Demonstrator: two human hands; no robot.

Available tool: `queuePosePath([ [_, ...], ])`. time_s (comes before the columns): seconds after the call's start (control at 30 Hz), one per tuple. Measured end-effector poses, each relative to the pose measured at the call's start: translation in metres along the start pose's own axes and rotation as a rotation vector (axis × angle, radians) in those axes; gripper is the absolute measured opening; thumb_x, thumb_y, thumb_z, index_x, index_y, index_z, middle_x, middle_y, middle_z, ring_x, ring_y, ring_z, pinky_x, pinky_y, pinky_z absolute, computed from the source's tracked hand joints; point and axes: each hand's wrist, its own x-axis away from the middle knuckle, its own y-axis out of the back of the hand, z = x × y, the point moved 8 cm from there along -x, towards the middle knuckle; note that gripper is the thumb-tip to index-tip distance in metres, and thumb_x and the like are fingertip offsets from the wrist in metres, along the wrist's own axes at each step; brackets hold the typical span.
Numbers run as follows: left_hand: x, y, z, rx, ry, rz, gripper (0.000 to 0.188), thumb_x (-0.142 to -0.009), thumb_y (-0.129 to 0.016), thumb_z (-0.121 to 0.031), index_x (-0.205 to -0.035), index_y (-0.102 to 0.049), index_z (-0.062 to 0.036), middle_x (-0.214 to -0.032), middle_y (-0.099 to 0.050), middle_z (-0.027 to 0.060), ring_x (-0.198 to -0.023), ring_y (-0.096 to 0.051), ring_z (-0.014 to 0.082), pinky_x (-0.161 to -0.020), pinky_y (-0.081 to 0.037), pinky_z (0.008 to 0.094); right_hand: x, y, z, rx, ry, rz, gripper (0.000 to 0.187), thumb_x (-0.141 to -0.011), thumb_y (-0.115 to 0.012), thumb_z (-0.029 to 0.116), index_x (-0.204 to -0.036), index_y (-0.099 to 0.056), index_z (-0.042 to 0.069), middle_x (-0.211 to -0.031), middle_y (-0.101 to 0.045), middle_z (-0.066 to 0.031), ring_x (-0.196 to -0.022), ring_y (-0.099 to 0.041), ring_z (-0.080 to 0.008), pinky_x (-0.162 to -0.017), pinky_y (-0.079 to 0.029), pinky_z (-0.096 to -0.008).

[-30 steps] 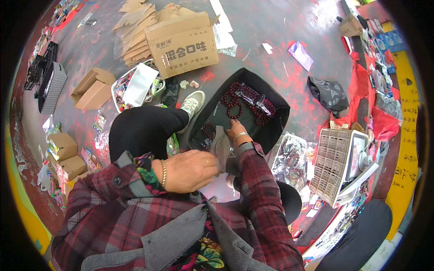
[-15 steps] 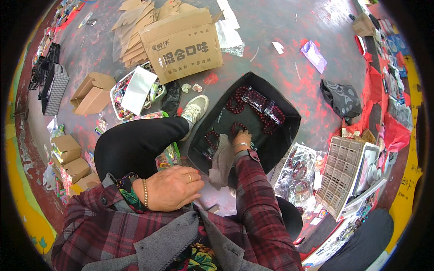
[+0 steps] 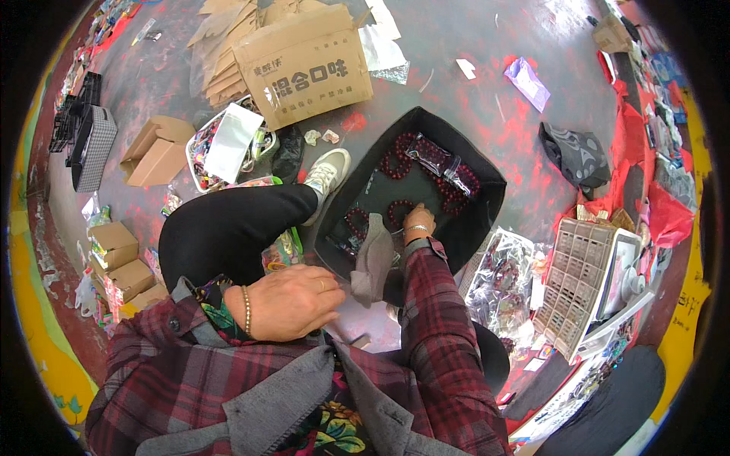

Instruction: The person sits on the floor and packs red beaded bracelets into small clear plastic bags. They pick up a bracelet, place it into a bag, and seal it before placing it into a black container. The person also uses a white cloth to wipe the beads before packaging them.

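A deep black fabric box [image 3: 487, 205] stands on the floor in front of me. My right hand [image 3: 419, 221] reaches down into it, its fingers closed at the edge of a dark red bead bracelet [image 3: 399, 212]; the fingertips are partly hidden. Farther back in the box lie dark red bead strings [image 3: 395, 156] and clear packets of beads [image 3: 431, 161]. More beads [image 3: 355, 222] lie along its left side. A grey cloth flap [image 3: 372, 262] hangs over the near rim. My left hand [image 3: 295, 304] rests palm down near my lap, fingers stretched out, holding nothing.
At the upper left, a white basket [image 3: 199, 176] of small items stands before a cardboard box [image 3: 304, 72]. To the right are a tray of packets [image 3: 498, 277], a beige plastic crate [image 3: 576, 285] and a grey bag [image 3: 574, 159]. Small cartons [image 3: 129, 281] sit at left.
My right hand has shifted slightly right and farther into the box, and more of the bracelet's ring shows beside it. My left hand stays nearly in place.
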Motion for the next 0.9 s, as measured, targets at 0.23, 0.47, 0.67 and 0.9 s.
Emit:
queuePosePath([
  [0.23, -0.001, -0.001, 0.004, 0.013, -0.012, -0.031, 0.027, -0.077, -0.059, -0.019, -0.094, -0.056, 0.0019, -0.089, -0.057, 0.0149, -0.09, -0.055, 0.0288, -0.079, -0.044, 0.037, -0.006, -0.017, -0.002, 0.058, -0.016, 0.119, 0.025, -0.085, -0.049, 0.02, -0.108, -0.055, 0.012, -0.118, -0.053, -0.0107, -0.11, -0.049, -0.0277, -0.089, -0.041, -0.0386],
  [0.47, -0.003, -0.001, 0.001, -0.013, 0.002, 0.009, 0.022, -0.077, -0.059, -0.016, -0.091, -0.056, -0.0002, -0.087, -0.057, 0.0138, -0.088, -0.055, 0.0288, -0.077, -0.044, 0.0366, -0.035, 0.004, 0.032, -0.526, 0.291, 0.138, 0.023, -0.075, -0.061, 0.018, -0.093, -0.055, 0.004, -0.078, -0.065, -0.01, -0.071, -0.063, -0.0222, -0.063, -0.05, -0.0315],
  [0.67, 0.014, 0.031, 0.009, 0.026, 0.109, -0.399, 0.033, -0.082, -0.058, -0.017, -0.109, -0.052, -0.0003, -0.11, -0.054, 0.0161, -0.101, -0.053, 0.0301, -0.088, -0.042, 0.0358, 0.063, 0.12, 0.097, -1.329, 0.488, 0.806, 0.008, -0.087, -0.051, 0.012, -0.09, -0.052, 0.005, -0.083, -0.064, -0.0101, -0.076, -0.063, -0.0191, -0.068, -0.05, -0.0293],
  [0.9, 0.029, 0.035, 0.083, 1.189, 0.363, -0.966, 0.038, -0.087, -0.054, -0.022, -0.115, -0.045, 0.0023, -0.107, -0.052, 0.0062, -0.097, -0.05, 0.0125, -0.088, -0.038, 0.0265, 0.205, 0.242, 0.136, -1.335, 0.924, 0.867, 0.019, -0.089, -0.048, 0.014, -0.102, -0.05, 0.0, -0.089, -0.063, -0.0125, -0.076, -0.062, -0.0201, -0.069, -0.051, -0.0324],
])
